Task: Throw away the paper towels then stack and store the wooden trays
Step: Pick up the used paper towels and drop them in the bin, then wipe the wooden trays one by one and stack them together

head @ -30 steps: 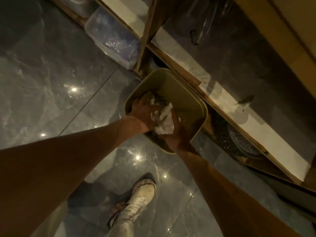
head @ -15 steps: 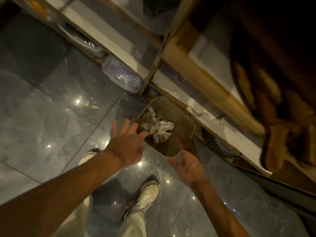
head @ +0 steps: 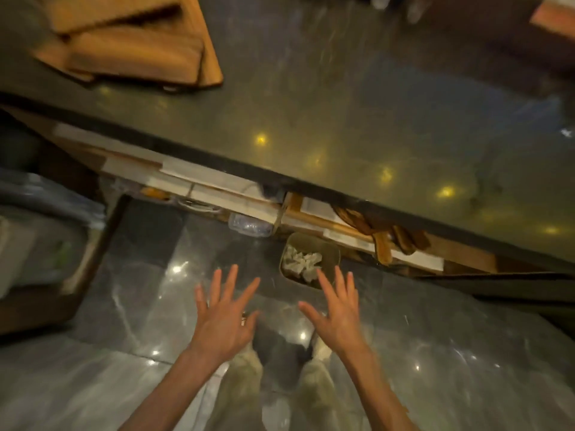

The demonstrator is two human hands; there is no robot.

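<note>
Crumpled white paper towels lie inside a small olive bin on the floor, tucked under the counter's edge. My left hand and my right hand hover above the floor in front of the bin, fingers spread and straight, holding nothing. Wooden trays lie overlapping on the dark countertop at the upper left, blurred by motion.
Shelves under the counter hold a clear plastic container and wooden items. A box-like unit with plastic bags stands at the left. My legs and shoes are below on the glossy grey tiles.
Both hands let go of the paper towels in the bin and drew back, fingers spreading. The view rose, and the countertop with the trays came into sight.
</note>
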